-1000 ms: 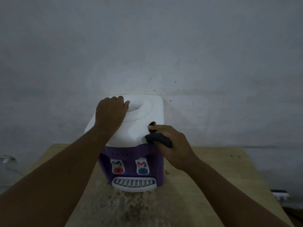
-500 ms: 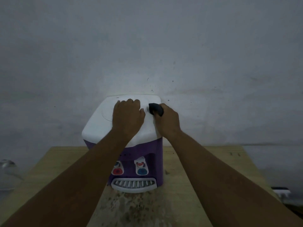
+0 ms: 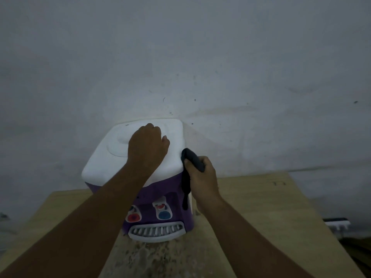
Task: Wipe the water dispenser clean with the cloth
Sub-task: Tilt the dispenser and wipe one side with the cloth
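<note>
The water dispenser (image 3: pixel 104 163) has a white top, a purple body, red and blue taps and a white drip grille. It stands on a wooden table (image 3: pixel 261 207) against the wall. My left hand (image 3: pixel 147 148) rests on the white top with its fingers curled down into the round recess, holding the unit. My right hand (image 3: pixel 202 177) grips a dark cloth (image 3: pixel 193 160) against the top's right edge. A tail of the cloth hangs down the purple right side.
A grey wall (image 3: pixel 241 77) rises directly behind the dispenser. The tabletop in front of the grille is stained and speckled (image 3: pixel 152 255). A small white and black object (image 3: pixel 337 223) lies beyond the table's right edge.
My right hand has brought the cloth from the top's far right part down to the right edge, with a tail now hanging. My left hand stays on the top.
</note>
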Motion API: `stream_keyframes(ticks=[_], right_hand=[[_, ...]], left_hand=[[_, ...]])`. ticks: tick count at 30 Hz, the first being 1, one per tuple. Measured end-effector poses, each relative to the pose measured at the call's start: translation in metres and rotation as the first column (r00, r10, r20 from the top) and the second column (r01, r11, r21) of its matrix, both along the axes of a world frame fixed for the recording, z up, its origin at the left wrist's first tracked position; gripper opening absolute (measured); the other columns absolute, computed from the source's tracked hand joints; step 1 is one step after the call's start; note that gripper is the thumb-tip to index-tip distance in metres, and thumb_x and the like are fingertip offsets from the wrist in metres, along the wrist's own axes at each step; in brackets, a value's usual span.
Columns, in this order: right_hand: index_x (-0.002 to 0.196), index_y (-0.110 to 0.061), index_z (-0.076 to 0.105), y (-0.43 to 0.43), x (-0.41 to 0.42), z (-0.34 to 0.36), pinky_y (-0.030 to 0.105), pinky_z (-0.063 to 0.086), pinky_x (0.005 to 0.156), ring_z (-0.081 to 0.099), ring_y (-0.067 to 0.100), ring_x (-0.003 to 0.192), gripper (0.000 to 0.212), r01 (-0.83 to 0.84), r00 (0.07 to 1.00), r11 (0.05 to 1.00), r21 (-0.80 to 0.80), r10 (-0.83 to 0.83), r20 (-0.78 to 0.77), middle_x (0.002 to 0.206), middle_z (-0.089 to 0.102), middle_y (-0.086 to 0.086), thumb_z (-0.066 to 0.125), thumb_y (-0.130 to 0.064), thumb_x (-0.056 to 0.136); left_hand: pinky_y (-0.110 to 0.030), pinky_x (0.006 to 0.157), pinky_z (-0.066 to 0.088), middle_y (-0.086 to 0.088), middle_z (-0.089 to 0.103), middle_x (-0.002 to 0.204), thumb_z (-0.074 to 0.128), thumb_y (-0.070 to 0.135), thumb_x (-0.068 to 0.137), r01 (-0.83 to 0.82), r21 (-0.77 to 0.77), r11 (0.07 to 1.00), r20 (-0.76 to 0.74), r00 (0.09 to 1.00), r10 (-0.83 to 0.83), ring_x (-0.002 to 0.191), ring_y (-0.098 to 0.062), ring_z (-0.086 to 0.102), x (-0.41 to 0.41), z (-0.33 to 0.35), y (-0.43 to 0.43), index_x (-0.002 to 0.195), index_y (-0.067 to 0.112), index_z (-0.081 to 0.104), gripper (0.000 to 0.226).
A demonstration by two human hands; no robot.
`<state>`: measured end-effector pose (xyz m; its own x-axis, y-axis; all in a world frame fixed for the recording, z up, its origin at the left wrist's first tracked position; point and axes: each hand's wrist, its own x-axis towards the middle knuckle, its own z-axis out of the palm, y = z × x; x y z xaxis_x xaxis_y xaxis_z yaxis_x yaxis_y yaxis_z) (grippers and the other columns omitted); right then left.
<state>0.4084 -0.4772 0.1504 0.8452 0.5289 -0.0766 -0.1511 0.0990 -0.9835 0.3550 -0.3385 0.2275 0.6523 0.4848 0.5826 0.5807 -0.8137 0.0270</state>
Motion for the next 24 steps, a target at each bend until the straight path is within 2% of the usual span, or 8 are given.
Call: stream_keyframes(ticks=[5, 8, 11, 14, 17, 21, 24], right_hand=[[0.088, -0.021, 0.064, 0.012, 0.011, 0.015, 0.031, 0.050, 0.064, 0.061, 0.016, 0.075, 0.010, 0.060, 0.988, 0.998, 0.023, -0.063, 0.138, 0.082, 0.065, -0.001, 0.067, -0.030, 0.087], [0.088, -0.018, 0.065, 0.036, 0.033, 0.032, 0.037, 0.053, 0.066, 0.063, 0.022, 0.077, 0.013, 0.061, 0.986, 0.998, -0.026, -0.056, 0.160, 0.082, 0.067, 0.003, 0.070, -0.030, 0.084], [0.090, -0.014, 0.064, 0.063, 0.059, 0.039, 0.038, 0.055, 0.071, 0.064, 0.023, 0.079, 0.013, 0.090, 0.993, 0.993, -0.083, -0.083, 0.083, 0.086, 0.067, 0.006, 0.068, -0.026, 0.085], [0.093, -0.015, 0.064, 0.087, 0.083, 0.040, 0.045, 0.058, 0.078, 0.066, 0.026, 0.085, 0.012, 0.087, 0.996, 0.991, -0.100, -0.088, -0.013, 0.090, 0.068, 0.007, 0.067, -0.023, 0.084], [0.092, -0.015, 0.066, 0.106, 0.101, 0.043, 0.048, 0.059, 0.078, 0.067, 0.027, 0.084, 0.013, 0.092, 0.992, 0.990, -0.103, -0.100, -0.073, 0.090, 0.069, 0.008, 0.067, -0.022, 0.082], [0.096, -0.016, 0.071, 0.122, 0.115, 0.041, 0.041, 0.059, 0.079, 0.067, 0.024, 0.082, 0.015, 0.120, 0.974, 0.990, -0.079, -0.133, -0.181, 0.089, 0.071, 0.006, 0.069, -0.015, 0.081], [0.103, -0.009, 0.071, 0.126, 0.119, 0.034, 0.039, 0.059, 0.081, 0.066, 0.027, 0.084, 0.023, 0.105, 0.931, 0.988, -0.117, -0.139, -0.338, 0.085, 0.068, 0.008, 0.069, -0.008, 0.080]], left_hand=[[-0.035, 0.074, 0.038, -0.011, 0.057, 0.091, 0.052, 0.031, 0.093, 0.006, 0.000, 1.000, -0.019, 1.000, -0.006, 0.088, -0.027, 0.056, 0.016, 0.008, 0.016, 0.085, 0.003, 0.062, 0.031], [-0.036, 0.069, 0.040, -0.011, 0.057, 0.083, 0.051, 0.029, 0.092, 0.046, 0.035, 0.998, -0.052, 0.998, -0.044, 0.081, -0.027, 0.056, 0.032, 0.012, 0.026, 0.078, 0.004, 0.061, 0.031], [-0.033, 0.063, 0.036, -0.009, 0.054, 0.074, 0.051, 0.026, 0.092, 0.092, -0.074, 0.993, 0.027, 0.996, -0.090, 0.072, -0.024, 0.051, 0.046, 0.010, 0.032, 0.067, 0.004, 0.052, 0.033], [-0.031, 0.060, 0.032, -0.007, 0.050, 0.068, 0.051, 0.024, 0.090, 0.109, -0.181, 0.977, 0.129, 0.988, -0.086, 0.064, -0.021, 0.047, 0.056, 0.003, 0.040, 0.062, 0.003, 0.050, 0.035], [-0.030, 0.058, 0.031, -0.006, 0.047, 0.060, 0.050, 0.025, 0.090, 0.120, -0.179, 0.977, 0.149, 0.984, -0.094, 0.057, -0.019, 0.044, 0.057, 0.000, 0.044, 0.059, 0.003, 0.048, 0.038], [-0.029, 0.048, 0.025, -0.010, 0.042, 0.053, 0.050, 0.022, 0.092, 0.107, -0.215, 0.971, 0.216, 0.975, -0.060, 0.049, -0.015, 0.031, 0.057, 0.005, 0.046, 0.057, 0.004, 0.040, 0.040], [-0.036, 0.055, 0.039, -0.019, 0.059, 0.062, 0.049, 0.026, 0.092, 0.120, -0.280, 0.952, 0.288, 0.957, -0.036, 0.057, -0.030, 0.049, 0.057, 0.006, 0.050, 0.065, -0.004, 0.055, 0.040]])
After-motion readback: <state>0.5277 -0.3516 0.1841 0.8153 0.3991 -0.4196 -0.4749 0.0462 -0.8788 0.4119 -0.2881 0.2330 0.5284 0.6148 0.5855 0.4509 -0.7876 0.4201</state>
